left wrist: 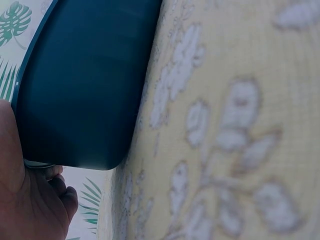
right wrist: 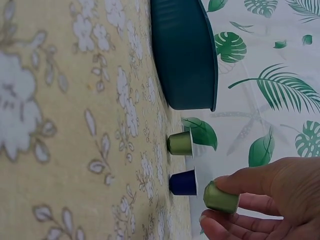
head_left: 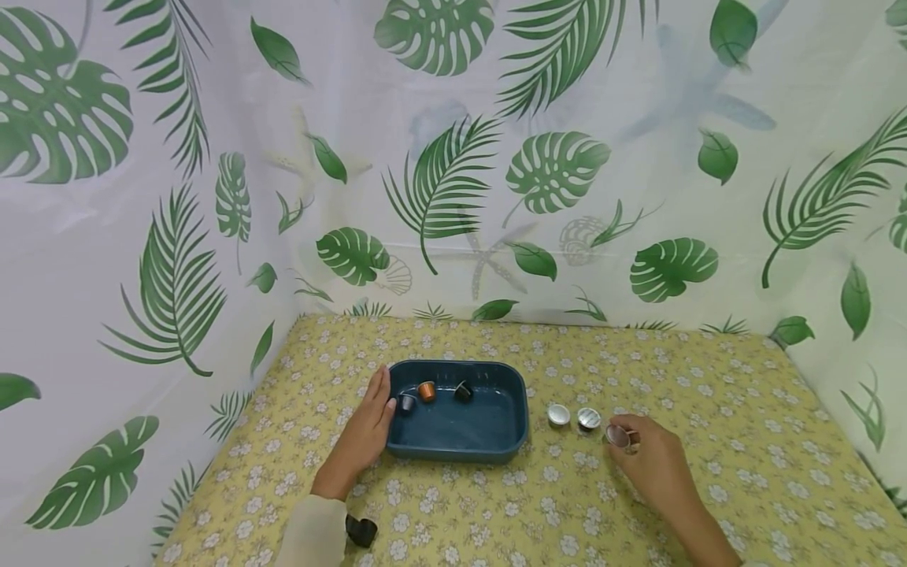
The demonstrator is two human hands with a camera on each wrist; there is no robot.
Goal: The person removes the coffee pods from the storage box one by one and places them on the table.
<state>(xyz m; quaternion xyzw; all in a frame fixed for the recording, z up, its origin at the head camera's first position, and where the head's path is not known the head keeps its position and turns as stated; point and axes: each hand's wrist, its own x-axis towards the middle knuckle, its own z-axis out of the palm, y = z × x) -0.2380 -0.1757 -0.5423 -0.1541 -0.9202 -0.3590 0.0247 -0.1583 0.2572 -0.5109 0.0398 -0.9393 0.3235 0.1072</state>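
Your yellow floral tablecloth (head_left: 708, 409) carries everything here, and the dark blue rectangular plastic tray (head_left: 496, 441) sits near its middle with three small coffee capsules inside along the far-left wall: a dark blue one (head_left: 406, 403), an orange one (head_left: 427, 390) and a black one (head_left: 463, 390). Your left hand (head_left: 368, 429) lies against the tray's left rim with fingers straight and together, steadying it rather than clamping anything. Your right hand (right wrist: 260, 200) pinches a small green metallic capsule (right wrist: 220, 197) between thumb and fingertips, lifted just off the cloth to the right of the tray. Beside it stand two more capsules, foil up (one dark blue (right wrist: 184, 182), one green (right wrist: 180, 143)). Judging from this, keep the pinch low on the capsule's body, carry it clear of those two neighbours, and keep the tray braced.
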